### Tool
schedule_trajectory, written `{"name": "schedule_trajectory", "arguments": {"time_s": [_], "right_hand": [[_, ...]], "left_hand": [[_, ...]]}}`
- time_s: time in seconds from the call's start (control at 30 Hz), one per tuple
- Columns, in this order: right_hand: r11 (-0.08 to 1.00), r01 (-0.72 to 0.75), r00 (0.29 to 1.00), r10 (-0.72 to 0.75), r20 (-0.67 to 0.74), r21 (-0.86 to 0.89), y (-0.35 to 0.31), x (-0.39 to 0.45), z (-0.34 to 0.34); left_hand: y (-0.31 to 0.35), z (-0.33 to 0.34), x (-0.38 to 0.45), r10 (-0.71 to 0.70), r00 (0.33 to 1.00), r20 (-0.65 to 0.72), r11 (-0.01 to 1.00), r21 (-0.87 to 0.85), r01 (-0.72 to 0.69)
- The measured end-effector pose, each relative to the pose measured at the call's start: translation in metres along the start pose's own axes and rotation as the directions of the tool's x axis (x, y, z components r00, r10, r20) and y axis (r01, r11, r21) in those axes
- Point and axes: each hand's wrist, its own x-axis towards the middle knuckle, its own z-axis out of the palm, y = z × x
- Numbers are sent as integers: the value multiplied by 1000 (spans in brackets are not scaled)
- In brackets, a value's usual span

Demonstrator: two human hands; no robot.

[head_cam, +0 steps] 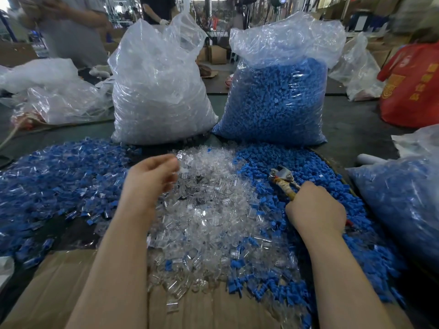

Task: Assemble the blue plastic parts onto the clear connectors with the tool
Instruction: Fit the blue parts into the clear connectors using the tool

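Blue plastic parts [282, 162] lie heaped on the counter [351, 129], right of a pile of clear connectors [209, 210]. Right hand [316, 207] grips the tool [283, 180] over the blue heap. Left hand [152, 179], fingers curled, pinches a clear connector [179, 156].

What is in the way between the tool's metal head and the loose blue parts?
Nothing visible. The right hand grips the tool by its handle, and the metal head sits right over the heap of blue parts, with only open air between them.
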Motion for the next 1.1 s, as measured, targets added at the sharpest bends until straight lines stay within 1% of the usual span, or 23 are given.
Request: {"name": "schedule_trajectory", "arguments": {"time_s": [0.03, 0.07, 0.13, 0.17, 0.23, 0.3, 0.33, 0.37, 0.47, 0.53, 0.6, 0.67, 0.77, 0.83, 0.87, 0.93, 1.0, 1.1], "right_hand": [[1000, -1, 1000, 1, 3, 2, 0, 0, 0], [1000, 0, 1000, 0, 6, 6, 0, 1, 0], [1000, 5, 1000, -5, 13, 12, 1, 1, -1], [1000, 8, 1000, -8, 15, 16, 1, 1, -1], [1000, 16, 1000, -17, 16, 26, 1, 1, -2], [999, 25, 1000, -26, 17, 32, 0, 0, -3], [999, 31, 999, -32, 17, 35, 0, -1, -3], [998, 36, 999, -37, 14, 42, 0, -1, -4], [993, 54, 998, -51, -35, 102, -1, -2, -5], [981, 84, 993, -68, -97, 174, -1, -2, -6], [956, 118, 987, -84, -134, 267, -3, 0, -6], [906, 150, 985, -101, -143, 395, -5, 1, -5], [794, 221, 974, -150, -170, 566, -11, 2, -4], [703, 254, 967, -174, -186, 664, -14, 0, -6], [654, 264, 964, -183, -191, 709, -15, -1, -6], [566, 285, 958, -200, -206, 773, -17, -3, -7], [499, 295, 953, -219, -211, 815, -18, -5, -6], [419, 287, 950, -240, -200, 861, -20, -6, -6]], "left_hand": [[-2, 8, -3, 56, 997, 52, 981, 185, -65], [-4, 15, -6, 102, 990, 101, 933, 335, -130], [-9, 28, -9, 139, 974, 178, 800, 560, -216], [-11, 34, -10, 136, 969, 207, 729, 641, -240], [-14, 41, -10, 123, 955, 269, 597, 749, -288], [-17, 45, -11, 107, 943, 315, 469, 820, -327], [-17, 47, -11, 105, 941, 320, 432, 838, -333], [-17, 47, -12, 115, 943, 313, 428, 841, -331], [-18, 47, -12, 167, 950, 265, 489, 814, -313], [-19, 46, -12, 190, 951, 246, 497, 811, -309], [-19, 47, -12, 199, 951, 239, 524, 794, -309], [-18, 47, -12, 219, 948, 230, 599, 736, -317], [-11, 50, -15, 239, 947, 212, 773, 549, -318], [-4, 50, -19, 231, 948, 221, 890, 346, -297], [-1, 50, -21, 217, 947, 239, 930, 243, -274], [5, 51, -25, 184, 940, 287, 972, 87, -217], [9, 53, -29, 165, 932, 322, 986, -19, -168], [12, 55, -32, 159, 924, 348, 987, -85, -138]]}}
